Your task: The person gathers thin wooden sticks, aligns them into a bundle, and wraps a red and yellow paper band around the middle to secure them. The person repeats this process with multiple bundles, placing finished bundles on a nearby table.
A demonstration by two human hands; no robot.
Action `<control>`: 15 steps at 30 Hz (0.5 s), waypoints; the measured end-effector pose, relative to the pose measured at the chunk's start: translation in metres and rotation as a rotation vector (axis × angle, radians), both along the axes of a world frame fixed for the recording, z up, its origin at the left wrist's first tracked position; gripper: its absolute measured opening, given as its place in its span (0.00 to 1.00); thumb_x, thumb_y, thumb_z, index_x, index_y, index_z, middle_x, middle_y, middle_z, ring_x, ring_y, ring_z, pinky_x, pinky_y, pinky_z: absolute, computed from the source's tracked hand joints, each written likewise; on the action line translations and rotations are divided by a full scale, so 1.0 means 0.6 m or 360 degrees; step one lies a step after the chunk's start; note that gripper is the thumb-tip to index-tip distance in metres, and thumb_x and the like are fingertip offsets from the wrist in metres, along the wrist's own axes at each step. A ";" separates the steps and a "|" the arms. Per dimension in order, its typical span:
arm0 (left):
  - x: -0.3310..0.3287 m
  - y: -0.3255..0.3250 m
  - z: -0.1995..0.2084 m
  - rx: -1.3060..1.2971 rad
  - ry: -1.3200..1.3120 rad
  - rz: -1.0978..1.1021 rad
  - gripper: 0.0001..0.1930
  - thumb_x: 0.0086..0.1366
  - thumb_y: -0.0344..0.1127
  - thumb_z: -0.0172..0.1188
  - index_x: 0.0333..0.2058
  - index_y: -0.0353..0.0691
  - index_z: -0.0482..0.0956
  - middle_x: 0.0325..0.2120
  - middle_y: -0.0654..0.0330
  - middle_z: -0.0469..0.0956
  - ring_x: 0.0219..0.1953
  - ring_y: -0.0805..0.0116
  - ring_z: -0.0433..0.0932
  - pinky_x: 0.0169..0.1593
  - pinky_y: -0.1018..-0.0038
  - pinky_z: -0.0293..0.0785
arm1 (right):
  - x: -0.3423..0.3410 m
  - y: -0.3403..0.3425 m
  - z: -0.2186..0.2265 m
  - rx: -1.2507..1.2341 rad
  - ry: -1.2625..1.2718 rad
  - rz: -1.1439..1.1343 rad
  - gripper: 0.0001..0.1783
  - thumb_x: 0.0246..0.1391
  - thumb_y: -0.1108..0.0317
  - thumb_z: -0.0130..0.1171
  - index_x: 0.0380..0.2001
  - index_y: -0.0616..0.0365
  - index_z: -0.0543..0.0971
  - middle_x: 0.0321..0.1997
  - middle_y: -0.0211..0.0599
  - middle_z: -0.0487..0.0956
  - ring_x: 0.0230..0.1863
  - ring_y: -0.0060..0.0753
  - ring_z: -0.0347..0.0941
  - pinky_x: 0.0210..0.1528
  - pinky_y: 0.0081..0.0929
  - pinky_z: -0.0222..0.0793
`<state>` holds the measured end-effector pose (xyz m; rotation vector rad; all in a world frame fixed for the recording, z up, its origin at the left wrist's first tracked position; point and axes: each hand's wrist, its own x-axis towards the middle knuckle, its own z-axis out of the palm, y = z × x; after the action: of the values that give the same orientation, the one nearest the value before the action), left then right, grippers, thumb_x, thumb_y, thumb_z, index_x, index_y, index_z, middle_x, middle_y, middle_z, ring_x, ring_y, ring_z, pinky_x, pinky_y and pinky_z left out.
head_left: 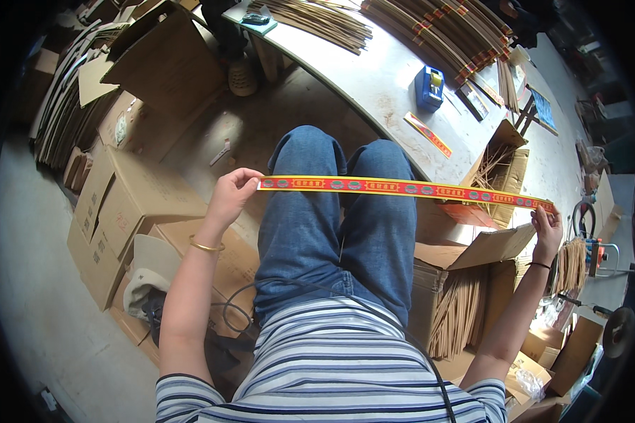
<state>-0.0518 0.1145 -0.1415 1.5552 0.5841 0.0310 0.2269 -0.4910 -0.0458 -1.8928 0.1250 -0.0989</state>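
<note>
A long, narrow red paper strip (384,186) with yellow edges and green and gold printed patterns stretches across above my knees. Its left end is pinched between the thumb and fingers of my left hand (237,192). At the other end, my right hand (547,221) grips the strip with closed fingers. Held this way, the strip is nearly straight and slopes down slightly to the right. Beneath it are my legs in blue jeans (303,233).
A white table (374,92) ahead bears a blue tape dispenser (429,89), a short red strip (428,134) and bundled brown sticks (437,35). Cardboard boxes (130,204) stand at my left. An open carton (458,303) of thin sticks is at my right. A black cable (402,328) crosses my lap.
</note>
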 end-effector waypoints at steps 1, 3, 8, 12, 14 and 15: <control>-0.001 0.002 -0.005 -0.0006 -0.0004 0.0002 0.07 0.68 0.30 0.55 0.39 0.33 0.79 0.32 0.67 0.79 0.34 0.83 0.74 0.38 0.84 0.70 | 0.001 -0.003 -0.001 0.0009 0.0003 0.0005 0.22 0.57 0.71 0.64 0.53 0.62 0.70 0.39 0.33 0.80 0.38 0.22 0.78 0.41 0.18 0.74; -0.001 0.002 -0.007 -0.0010 -0.0019 0.0013 0.08 0.68 0.30 0.55 0.39 0.33 0.79 0.32 0.67 0.79 0.34 0.83 0.74 0.38 0.84 0.69 | 0.003 -0.008 -0.006 0.0027 0.0011 0.0016 0.24 0.57 0.70 0.64 0.55 0.60 0.69 0.39 0.30 0.80 0.38 0.21 0.78 0.39 0.16 0.73; 0.000 -0.003 0.006 0.0058 -0.0045 0.0088 0.07 0.68 0.31 0.56 0.38 0.33 0.79 0.31 0.67 0.79 0.34 0.83 0.74 0.39 0.84 0.69 | 0.000 -0.004 -0.006 0.0028 0.0008 0.0021 0.23 0.57 0.70 0.64 0.54 0.60 0.70 0.40 0.31 0.80 0.38 0.20 0.78 0.39 0.15 0.73; -0.003 0.000 0.004 0.0082 -0.0035 0.0111 0.07 0.68 0.31 0.56 0.38 0.33 0.79 0.31 0.67 0.79 0.33 0.83 0.74 0.39 0.83 0.69 | -0.003 0.003 -0.007 0.0021 0.0022 0.0008 0.22 0.58 0.70 0.64 0.53 0.60 0.71 0.39 0.31 0.80 0.38 0.20 0.78 0.39 0.15 0.73; -0.003 0.001 0.004 0.0087 -0.0044 0.0118 0.07 0.68 0.31 0.56 0.38 0.33 0.79 0.31 0.67 0.79 0.33 0.83 0.74 0.39 0.83 0.69 | -0.004 0.004 -0.008 0.0024 0.0025 -0.0009 0.21 0.58 0.70 0.64 0.52 0.60 0.71 0.39 0.31 0.80 0.37 0.20 0.77 0.39 0.15 0.73; -0.004 0.001 0.003 0.0077 -0.0045 0.0118 0.07 0.68 0.31 0.56 0.38 0.33 0.79 0.31 0.67 0.79 0.33 0.83 0.74 0.38 0.84 0.69 | -0.004 0.004 -0.009 0.0030 0.0020 -0.0008 0.20 0.58 0.70 0.64 0.52 0.60 0.71 0.38 0.31 0.80 0.37 0.20 0.77 0.39 0.15 0.73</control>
<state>-0.0541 0.1152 -0.1397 1.5772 0.6223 0.1243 0.2247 -0.4888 -0.0514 -1.8743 0.1391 -0.0887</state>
